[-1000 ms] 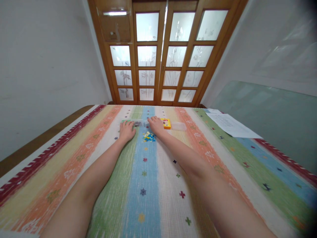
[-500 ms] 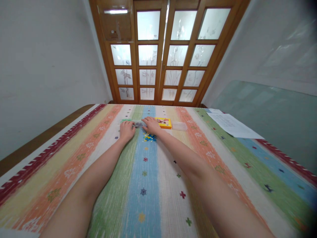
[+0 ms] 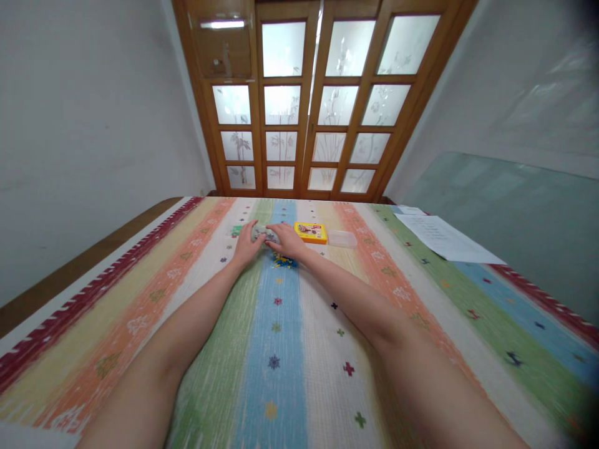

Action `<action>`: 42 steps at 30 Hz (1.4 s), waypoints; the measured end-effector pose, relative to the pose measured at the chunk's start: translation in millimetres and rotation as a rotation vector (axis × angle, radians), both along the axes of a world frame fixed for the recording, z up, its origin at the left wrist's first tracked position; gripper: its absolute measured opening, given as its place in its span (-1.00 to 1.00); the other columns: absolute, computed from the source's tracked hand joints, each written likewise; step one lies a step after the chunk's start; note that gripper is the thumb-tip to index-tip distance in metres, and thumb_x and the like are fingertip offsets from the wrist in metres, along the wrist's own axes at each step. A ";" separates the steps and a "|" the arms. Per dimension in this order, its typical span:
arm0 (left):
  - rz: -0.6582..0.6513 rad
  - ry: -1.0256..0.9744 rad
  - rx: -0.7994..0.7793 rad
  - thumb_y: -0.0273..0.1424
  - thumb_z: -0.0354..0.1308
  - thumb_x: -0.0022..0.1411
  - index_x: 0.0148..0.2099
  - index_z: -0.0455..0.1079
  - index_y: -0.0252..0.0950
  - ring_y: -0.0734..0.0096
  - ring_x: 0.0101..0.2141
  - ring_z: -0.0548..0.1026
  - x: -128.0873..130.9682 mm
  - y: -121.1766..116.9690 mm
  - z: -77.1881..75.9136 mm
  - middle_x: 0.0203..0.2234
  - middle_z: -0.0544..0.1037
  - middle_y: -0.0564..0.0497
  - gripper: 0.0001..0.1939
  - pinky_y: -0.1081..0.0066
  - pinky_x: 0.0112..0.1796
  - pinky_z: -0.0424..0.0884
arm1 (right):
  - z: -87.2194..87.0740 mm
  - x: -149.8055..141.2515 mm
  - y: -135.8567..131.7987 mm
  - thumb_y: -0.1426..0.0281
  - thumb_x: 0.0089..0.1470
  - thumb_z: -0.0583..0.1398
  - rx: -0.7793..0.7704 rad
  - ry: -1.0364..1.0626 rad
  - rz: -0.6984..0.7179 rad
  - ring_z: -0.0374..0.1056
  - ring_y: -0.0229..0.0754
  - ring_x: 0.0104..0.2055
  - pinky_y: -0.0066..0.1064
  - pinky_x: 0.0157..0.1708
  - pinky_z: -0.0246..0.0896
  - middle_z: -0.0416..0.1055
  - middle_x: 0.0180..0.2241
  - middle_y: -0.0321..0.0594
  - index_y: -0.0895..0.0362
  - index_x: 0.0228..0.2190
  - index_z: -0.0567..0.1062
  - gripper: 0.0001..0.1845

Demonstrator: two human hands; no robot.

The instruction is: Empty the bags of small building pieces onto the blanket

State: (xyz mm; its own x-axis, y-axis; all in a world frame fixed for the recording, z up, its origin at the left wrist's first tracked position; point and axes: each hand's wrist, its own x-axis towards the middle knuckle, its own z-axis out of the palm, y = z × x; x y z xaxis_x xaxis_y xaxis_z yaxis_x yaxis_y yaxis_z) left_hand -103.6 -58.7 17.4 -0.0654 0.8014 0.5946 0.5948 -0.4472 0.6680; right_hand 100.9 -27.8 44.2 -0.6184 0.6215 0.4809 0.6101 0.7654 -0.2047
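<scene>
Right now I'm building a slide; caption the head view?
Left hand and right hand hold a see-through item, blue and yellow pieces nearby on a striped tablecloth.

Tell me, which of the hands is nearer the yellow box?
Right: the right hand is beside the yellow box, on its left; the left hand is farther left.

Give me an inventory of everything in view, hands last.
Clear container: one, see-through, between the hands
Small pieces: many, blue, yellow and white, piled just nearer than the right hand
Yellow box: one, right of the right hand
Clear tray: one, right of the yellow box
Green item: one, left of the left hand, partly hidden
Papers: at least two, white, far right
Tablecloth: one, multicoloured stripes, on the table
Doors: brown, paned, at the back; count unclear
Walls: two, pale, either side
Left hand: one, at the container
Right hand: one, at the container
</scene>
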 end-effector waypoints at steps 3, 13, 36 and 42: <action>-0.147 -0.064 -0.059 -0.21 0.24 0.35 0.38 0.30 -0.23 0.14 0.20 0.45 13.5 -5.9 1.0 0.24 0.46 -0.18 -0.39 0.17 0.20 0.36 | 2.0 22.3 -12.4 0.18 0.36 0.25 -0.023 0.072 0.048 0.40 0.02 0.22 -0.15 0.22 0.25 0.48 0.17 0.04 0.14 0.24 0.42 -0.47; -0.086 0.005 -0.085 -0.12 0.38 0.24 0.29 0.42 -0.27 0.23 -0.21 0.54 53.5 -32.6 14.5 -0.08 0.60 -0.11 -0.35 0.26 -0.10 0.47 | -7.8 59.9 -50.5 0.24 0.51 0.04 0.057 0.042 -0.003 0.50 -0.04 0.12 -0.24 0.12 0.34 0.57 0.10 0.01 0.14 0.20 0.47 -0.59; -0.267 -0.192 -0.032 -0.19 0.31 0.31 0.34 0.28 -0.25 0.32 -0.22 0.56 60.9 -44.3 17.9 -0.21 0.56 0.00 -0.36 0.32 -0.10 0.50 | 6.0 46.2 -65.9 0.38 0.48 -0.01 0.141 -0.047 -0.319 0.54 -0.07 -0.23 -0.39 -0.32 0.19 0.63 -0.19 0.01 0.22 0.03 0.51 -0.65; -0.314 -0.246 -0.080 -0.24 0.31 0.30 0.45 0.20 -0.20 0.29 -0.12 0.59 60.0 -38.8 11.6 0.09 0.56 -0.14 -0.26 0.24 0.00 0.50 | 3.3 59.4 -55.9 0.37 0.50 -0.05 0.155 0.079 -0.310 0.55 -0.09 -0.16 -0.41 -0.23 0.27 0.64 -0.13 -0.02 0.19 0.08 0.48 -0.63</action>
State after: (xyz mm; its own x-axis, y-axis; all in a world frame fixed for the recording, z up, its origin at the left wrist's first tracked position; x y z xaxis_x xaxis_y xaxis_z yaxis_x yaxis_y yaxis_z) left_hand -43.7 -97.5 28.9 0.0572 0.8483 0.5264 0.2555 -0.5222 0.8137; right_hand 160.4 -83.6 47.5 -0.3691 0.6899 0.6227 0.8052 0.5720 -0.1564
